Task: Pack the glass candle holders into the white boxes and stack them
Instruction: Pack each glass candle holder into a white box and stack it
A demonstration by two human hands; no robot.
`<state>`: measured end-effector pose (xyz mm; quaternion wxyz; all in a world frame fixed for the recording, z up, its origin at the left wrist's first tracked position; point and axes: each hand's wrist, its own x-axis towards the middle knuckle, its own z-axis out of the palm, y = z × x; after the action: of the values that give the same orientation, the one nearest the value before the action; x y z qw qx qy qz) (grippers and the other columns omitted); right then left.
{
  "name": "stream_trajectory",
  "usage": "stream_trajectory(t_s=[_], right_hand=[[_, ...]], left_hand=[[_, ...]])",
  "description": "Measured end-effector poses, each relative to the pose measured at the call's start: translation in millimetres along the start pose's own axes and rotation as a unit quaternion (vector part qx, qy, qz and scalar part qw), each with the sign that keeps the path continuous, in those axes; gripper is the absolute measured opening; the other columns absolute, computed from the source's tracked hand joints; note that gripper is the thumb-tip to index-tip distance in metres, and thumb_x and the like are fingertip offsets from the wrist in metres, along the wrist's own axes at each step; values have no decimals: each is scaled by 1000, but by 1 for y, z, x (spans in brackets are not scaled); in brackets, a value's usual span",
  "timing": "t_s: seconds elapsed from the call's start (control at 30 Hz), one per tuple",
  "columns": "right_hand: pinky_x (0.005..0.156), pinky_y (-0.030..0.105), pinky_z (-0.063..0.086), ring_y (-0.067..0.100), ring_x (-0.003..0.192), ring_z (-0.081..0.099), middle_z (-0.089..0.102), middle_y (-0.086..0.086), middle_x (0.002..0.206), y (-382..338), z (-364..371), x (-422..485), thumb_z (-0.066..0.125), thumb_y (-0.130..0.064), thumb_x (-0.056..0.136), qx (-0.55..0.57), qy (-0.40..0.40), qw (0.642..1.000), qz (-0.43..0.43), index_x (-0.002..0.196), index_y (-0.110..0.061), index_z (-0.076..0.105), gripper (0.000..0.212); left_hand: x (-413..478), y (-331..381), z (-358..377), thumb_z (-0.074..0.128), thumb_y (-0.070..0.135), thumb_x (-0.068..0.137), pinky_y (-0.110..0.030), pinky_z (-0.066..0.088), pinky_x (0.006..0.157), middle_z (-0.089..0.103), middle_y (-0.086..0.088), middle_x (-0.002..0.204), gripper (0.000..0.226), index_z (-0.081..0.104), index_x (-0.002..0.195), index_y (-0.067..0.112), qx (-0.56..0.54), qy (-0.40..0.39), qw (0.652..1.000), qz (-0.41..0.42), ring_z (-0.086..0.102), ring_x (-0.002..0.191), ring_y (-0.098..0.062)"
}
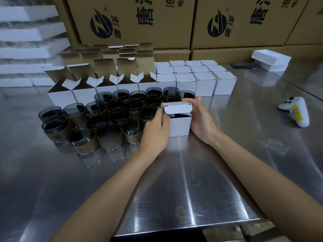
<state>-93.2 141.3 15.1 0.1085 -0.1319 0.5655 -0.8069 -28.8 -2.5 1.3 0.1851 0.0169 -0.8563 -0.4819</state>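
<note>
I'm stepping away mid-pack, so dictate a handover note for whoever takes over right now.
The left hand grips the white box on its left; right hand holds its right side, thumb on the half-folded lid.
Behind stand rows of closed boxes; open boxes at back left; unpacked glass candle holders cluster on the left.
Done: those rows. Left: tuck this lid, stack it, pack the rest.

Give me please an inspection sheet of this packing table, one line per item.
Surface: steel table, shiny, small stain near front edge.
Job's things: white box, lid half closed; glass candle holders crowded left of it; open boxes behind them; closed boxes in rows further right.
Clutter: white controller, foam block.
Grippers: left hand and right hand hold the white box by its sides.
Cables: nothing seen.
Surroundings: brown cartons behind; foam sheets stacked far left.
</note>
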Motion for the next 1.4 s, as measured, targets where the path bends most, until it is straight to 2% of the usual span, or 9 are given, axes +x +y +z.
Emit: stream_trajectory(t_s=[0.07, 0.17, 0.33, 0.5, 0.6, 0.77, 1.07, 1.2, 1.4], right_hand=[[104, 40, 38, 24, 116, 52, 60, 5, 115, 0, -3, -1, 24, -49, 101, -9, -22, 1000, 3, 112, -17, 55, 46], [95, 35, 41, 21, 108, 52, 53, 5, 118, 2, -5, -1, 52, -40, 91, -46, -53, 998, 10, 118, -19, 47, 35], [84, 33, 43, 20, 103, 51, 49, 6, 123, 4, -7, -1, 52, -27, 79, -51, -76, 996, 0, 116, -21, 45, 38], [85, 33, 46, 16, 98, 57, 59, 2, 113, 8, -7, 0, 59, -48, 69, -82, -48, 995, -18, 114, -28, 54, 49], [90, 38, 47, 13, 97, 60, 63, -3, 111, 11, -9, 2, 56, -54, 73, -132, -29, 990, -42, 110, -37, 58, 41], [92, 39, 47, 12, 101, 59, 60, -4, 114, 12, -11, -4, 50, -63, 82, -218, -31, 973, -67, 117, -42, 53, 41], [87, 30, 46, 3, 96, 55, 56, -12, 109, 9, -10, -7, 48, -44, 91, -260, -62, 959, -95, 119, -33, 49, 30], [81, 15, 43, -4, 95, 55, 56, -20, 109, 7, -11, -7, 48, -44, 92, -289, -69, 948, -112, 115, -36, 49, 24], [82, 11, 40, -7, 97, 52, 51, -12, 113, 6, -11, -8, 47, -31, 91, -280, -92, 950, -106, 113, -30, 47, 23]], left_hand=[[0, 0, 0, 33, 35, 103, -18, 31, 47, 54, 6, 62, 26, 50, 123, 34, 0, 2, 1000, -4, 50, 53, -6], [-2, 1, 1, 32, 38, 103, -26, 34, 51, 59, 3, 68, 26, 47, 124, 36, -3, -6, 1000, -7, 54, 59, -11], [-7, 0, 1, 28, 41, 103, -35, 38, 56, 60, -6, 70, 35, 41, 135, 35, 14, -12, 1000, 3, 56, 63, -26], [-14, 4, 6, 36, 36, 102, -40, 49, 70, 68, -14, 92, 50, 20, 148, 23, 31, -16, 999, 11, 63, 79, -29], [-15, 6, 7, 47, 35, 96, -41, 52, 72, 68, -16, 87, 65, 10, 148, 24, 33, -18, 999, 9, 65, 79, -30], [-15, 5, 2, 32, 55, 97, -37, 50, 62, 66, -2, 74, 54, 23, 143, 30, 7, -4, 1000, 30, 63, 67, -15], [-12, 9, -4, 27, 47, 102, -47, 54, 77, 67, -9, 97, 45, 30, 144, 32, 61, 30, 998, 6, 64, 88, -28], [-14, 13, -6, 26, 45, 103, -48, 53, 77, 66, -11, 97, 45, 31, 145, 30, 78, 36, 996, 11, 63, 86, -31], [-16, 18, -8, 33, 40, 101, -50, 53, 76, 66, -15, 90, 40, 33, 139, 28, 93, 19, 995, 1, 63, 85, -37]])
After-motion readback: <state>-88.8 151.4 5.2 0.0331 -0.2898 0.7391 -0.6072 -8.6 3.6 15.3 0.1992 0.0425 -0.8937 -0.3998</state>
